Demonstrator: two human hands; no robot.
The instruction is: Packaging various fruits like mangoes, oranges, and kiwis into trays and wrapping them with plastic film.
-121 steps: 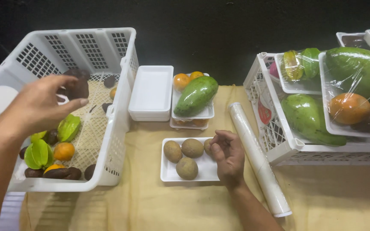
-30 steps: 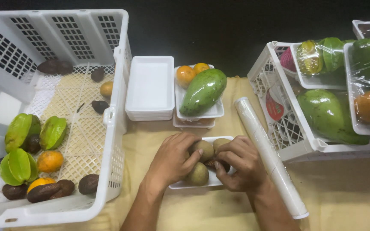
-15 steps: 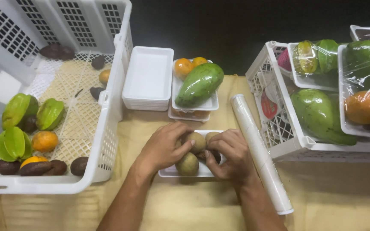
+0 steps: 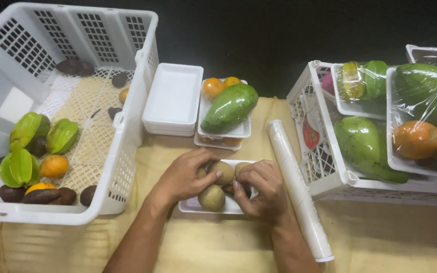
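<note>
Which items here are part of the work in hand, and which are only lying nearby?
In hand:
left hand and right hand, both on the brown round fruits
small white foam tray under them

Lying nearby:
roll of cling film
stack of empty foam trays
tray with a green mango
left basket of loose fruit
right basket of wrapped trays

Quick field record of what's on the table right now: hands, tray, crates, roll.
left hand: resting on the brown round fruits in the small white tray
right hand: on the same tray's right side, fingers curled over a fruit
stack of empty trays: behind the hands
filled tray: green mango, two orange fruits
left crate: loose starfruit, dark and orange fruit
right crate: wrapped fruit trays
cling film roll: lying right of the hands
</note>
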